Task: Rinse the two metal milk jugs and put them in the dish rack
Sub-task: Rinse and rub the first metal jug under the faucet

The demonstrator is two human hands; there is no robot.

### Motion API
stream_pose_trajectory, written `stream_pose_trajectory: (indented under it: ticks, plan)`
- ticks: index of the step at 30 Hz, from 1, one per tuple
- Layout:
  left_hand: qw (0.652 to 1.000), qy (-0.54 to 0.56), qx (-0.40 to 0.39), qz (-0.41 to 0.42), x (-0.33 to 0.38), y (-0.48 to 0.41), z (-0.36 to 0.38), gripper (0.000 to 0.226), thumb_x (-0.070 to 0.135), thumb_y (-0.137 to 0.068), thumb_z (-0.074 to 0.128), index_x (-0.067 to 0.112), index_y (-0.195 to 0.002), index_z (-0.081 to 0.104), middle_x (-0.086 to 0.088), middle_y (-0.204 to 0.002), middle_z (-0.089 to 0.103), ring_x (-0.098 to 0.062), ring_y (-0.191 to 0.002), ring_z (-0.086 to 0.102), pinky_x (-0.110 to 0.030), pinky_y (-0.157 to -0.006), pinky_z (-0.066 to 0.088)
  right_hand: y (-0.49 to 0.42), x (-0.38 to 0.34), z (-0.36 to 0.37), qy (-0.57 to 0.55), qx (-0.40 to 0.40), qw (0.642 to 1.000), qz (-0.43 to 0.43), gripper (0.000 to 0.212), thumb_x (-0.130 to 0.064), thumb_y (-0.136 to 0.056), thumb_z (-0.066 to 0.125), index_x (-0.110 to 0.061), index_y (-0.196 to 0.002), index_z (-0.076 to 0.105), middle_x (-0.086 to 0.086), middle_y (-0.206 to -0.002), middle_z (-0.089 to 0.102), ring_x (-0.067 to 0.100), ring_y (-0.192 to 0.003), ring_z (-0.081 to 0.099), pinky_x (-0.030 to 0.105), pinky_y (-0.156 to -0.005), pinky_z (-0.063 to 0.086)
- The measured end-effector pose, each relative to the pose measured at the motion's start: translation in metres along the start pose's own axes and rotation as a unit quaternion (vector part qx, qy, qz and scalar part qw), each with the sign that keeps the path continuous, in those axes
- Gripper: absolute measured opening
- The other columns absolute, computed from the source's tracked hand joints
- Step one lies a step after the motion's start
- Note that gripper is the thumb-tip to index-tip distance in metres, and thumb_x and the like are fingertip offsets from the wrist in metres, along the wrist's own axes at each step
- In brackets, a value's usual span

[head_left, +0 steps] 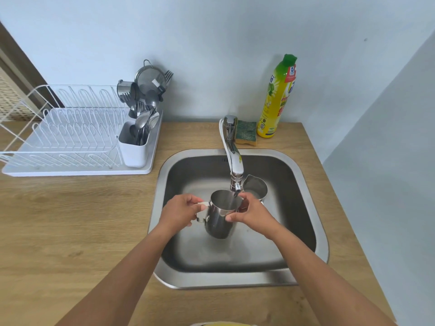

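Fingers around water-catching milk jug over sink

Two bare forearms, sleeveless as far as visible, entering from 6 o'clock. No watch, rings or bracelets on left hand or right hand. Short, unpainted fingernails. Sliver of yellow garment at 6 o'clock edge.

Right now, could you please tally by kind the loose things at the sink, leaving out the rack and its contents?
Milk jugs: 2, one held, one behind
Sponge: 1
Soap bottle: 1
Total: 4
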State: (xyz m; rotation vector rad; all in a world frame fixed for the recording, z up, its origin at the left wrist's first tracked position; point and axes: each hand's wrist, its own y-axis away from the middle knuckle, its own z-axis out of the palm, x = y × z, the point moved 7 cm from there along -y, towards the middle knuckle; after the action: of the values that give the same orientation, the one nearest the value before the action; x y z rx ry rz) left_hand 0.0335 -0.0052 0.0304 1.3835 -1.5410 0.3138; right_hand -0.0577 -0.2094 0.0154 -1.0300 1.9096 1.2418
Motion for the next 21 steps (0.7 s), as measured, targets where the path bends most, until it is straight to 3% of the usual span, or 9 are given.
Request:
stream_pose_trajectory:
  ticks: [3, 6, 11, 14, 17, 21]
  plan:
    - [0.997, 0.057, -0.043, -0.010, -0.001, 0.000, 0.019, 0.012, 0.014, -0.083, 0.074, 0.018, -0.092, 0.067, -0.005, -0.089, 0.069, -0.019, -0.080, 0.070, -0.035, -0.069, 0.060, 0.001, -0.003, -0.011, -0.003, 0.021, 1.000, -0.019, 0.074, -0.008, -0.070, 0.083, -0.029, -0.127, 0.043, -0.001, -0.118, 0.062, 0.016, -0.110, 0.062, 0.031, -0.096, 0.048]
    - [0.998, 0.056, -0.017, 0.010, 0.005, -0.003, 0.022, 0.014, 0.012, -0.080, 0.077, 0.018, -0.088, 0.067, -0.004, -0.088, 0.065, -0.017, -0.080, 0.064, -0.034, -0.069, 0.059, 0.000, -0.007, -0.010, -0.023, 0.027, 0.999, -0.039, 0.076, 0.001, -0.073, 0.078, -0.034, -0.126, 0.038, -0.004, -0.124, 0.057, 0.016, -0.114, 0.060, 0.036, -0.098, 0.051]
    - [0.999, 0.039, 0.007, 0.005, 0.001, -0.005, 0.012, 0.010, 0.015, -0.084, 0.073, 0.018, -0.092, 0.068, -0.005, -0.089, 0.070, -0.018, -0.079, 0.069, -0.033, -0.068, 0.059, -0.002, -0.009, -0.007, -0.009, 0.004, 1.000, -0.027, 0.072, -0.007, -0.073, 0.082, -0.033, -0.123, 0.038, -0.006, -0.112, 0.062, 0.014, -0.106, 0.060, 0.023, -0.083, 0.049]
    - [0.998, 0.054, -0.018, 0.001, 0.002, -0.004, 0.019, 0.010, 0.011, -0.085, 0.072, 0.016, -0.092, 0.067, -0.005, -0.087, 0.069, -0.014, -0.074, 0.068, -0.031, -0.067, 0.059, -0.004, -0.008, -0.012, -0.019, 0.008, 0.999, -0.027, 0.072, -0.004, -0.072, 0.081, -0.030, -0.126, 0.040, -0.003, -0.118, 0.062, 0.016, -0.112, 0.060, 0.026, -0.092, 0.047]
    - [0.998, 0.060, 0.004, 0.013, 0.007, -0.006, 0.017, 0.011, 0.010, -0.083, 0.073, 0.017, -0.088, 0.067, -0.006, -0.089, 0.067, -0.015, -0.080, 0.065, -0.030, -0.067, 0.058, -0.003, -0.011, -0.009, -0.031, 0.019, 0.999, -0.036, 0.074, 0.000, -0.073, 0.078, -0.033, -0.125, 0.038, -0.004, -0.123, 0.059, 0.017, -0.113, 0.059, 0.030, -0.093, 0.050]
    - [0.998, 0.059, 0.009, 0.006, 0.002, -0.007, 0.009, 0.011, 0.012, -0.083, 0.074, 0.015, -0.092, 0.068, -0.005, -0.088, 0.069, -0.015, -0.076, 0.067, -0.028, -0.064, 0.058, -0.004, -0.014, -0.007, -0.003, 0.009, 0.999, -0.032, 0.074, -0.008, -0.070, 0.083, -0.034, -0.123, 0.039, -0.005, -0.111, 0.063, 0.019, -0.106, 0.065, 0.034, -0.092, 0.052]
